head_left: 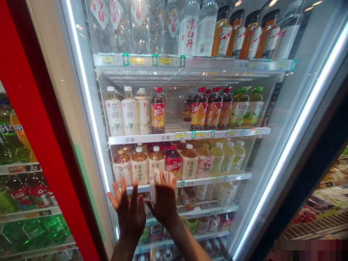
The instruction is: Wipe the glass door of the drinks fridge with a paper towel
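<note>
My left hand [131, 214] is raised with its fingers spread, just below the white shelf edge [187, 182] and against the fridge's glass front. My right hand [163, 197] is beside it, fingers spread, in front of the same shelf edge. A white paper slip [153, 190] lies along its thumb side and seems held there. Just above both hands stand bottles of jasmine tea [139, 166] and a red-labelled bottle of iced black tea [174, 163]. Whether the fingers touch glass or bottles, I cannot tell.
The glass-door drinks fridge [274, 108] has several shelves of bottled tea and water, lit by bright vertical light strips. A red door frame [32, 108] stands at the left, with a neighbouring fridge of green bottles [35, 230] beyond it. Packaged goods [323, 203] sit at the right.
</note>
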### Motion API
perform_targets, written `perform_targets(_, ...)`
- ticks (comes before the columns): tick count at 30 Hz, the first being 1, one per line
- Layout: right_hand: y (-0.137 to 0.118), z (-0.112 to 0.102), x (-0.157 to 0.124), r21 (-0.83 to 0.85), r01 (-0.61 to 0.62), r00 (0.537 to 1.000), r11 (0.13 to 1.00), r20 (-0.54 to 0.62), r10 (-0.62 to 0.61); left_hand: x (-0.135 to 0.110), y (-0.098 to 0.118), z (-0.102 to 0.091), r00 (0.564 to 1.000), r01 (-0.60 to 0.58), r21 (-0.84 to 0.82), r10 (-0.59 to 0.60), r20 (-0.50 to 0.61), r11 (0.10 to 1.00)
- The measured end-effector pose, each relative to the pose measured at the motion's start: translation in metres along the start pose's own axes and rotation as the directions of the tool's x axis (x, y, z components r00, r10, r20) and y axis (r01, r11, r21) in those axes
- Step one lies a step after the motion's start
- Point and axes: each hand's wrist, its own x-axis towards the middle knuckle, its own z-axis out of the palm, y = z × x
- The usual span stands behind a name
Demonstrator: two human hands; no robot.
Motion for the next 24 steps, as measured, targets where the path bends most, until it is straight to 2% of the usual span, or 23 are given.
perform_targets(2,0.006,0.002,-0.021,0.007,0.027,0.999,1.0,-0.032,-0.027,-0.002,-0.001,-0.001,1.0,0.0,0.013,0.0,0.006,1.0)
perform_targets(4,0.014,0.0,-0.024,0.014,0.012,1.0,1.0,-0.026,-0.011,-0.004,0.001,0.001,1.0,0.009,0.018,-0.009,0.012,1.0)
perform_targets(8,0.036,-0.015,0.017,0.012,-0.034,0.994,0.999,0.102,0.032,-0.004,0.017,0.01,0.999,0.027,0.001,-0.027,0.016,1.0)
perform_targets(10,0.046,-0.021,0.021,0.012,-0.012,0.992,1.0,0.122,0.01,-0.004,0.029,0.016,0.999,0.022,-0.001,-0.022,0.027,1.0)
perform_targets(14,0.066,-0.022,-0.022,0.007,0.048,0.998,0.999,0.032,-0.048,-0.004,0.053,0.028,0.999,0.021,0.015,-0.021,0.034,1.0)
perform_targets(16,0.081,-0.024,-0.033,0.02,0.054,0.998,0.998,0.012,-0.054,-0.002,0.066,0.034,0.999,0.03,0.031,-0.031,0.035,0.999)
perform_targets(21,0.136,-0.047,-0.005,-0.002,-0.005,0.999,1.0,0.052,0.005,0.004,0.11,0.055,0.999,0.019,0.032,-0.02,0.029,0.999)
perform_targets(24,0.166,-0.056,-0.022,-0.049,0.043,0.999,0.998,-0.012,-0.043,0.005,0.137,0.068,1.0,-0.013,0.026,0.013,0.024,1.0)
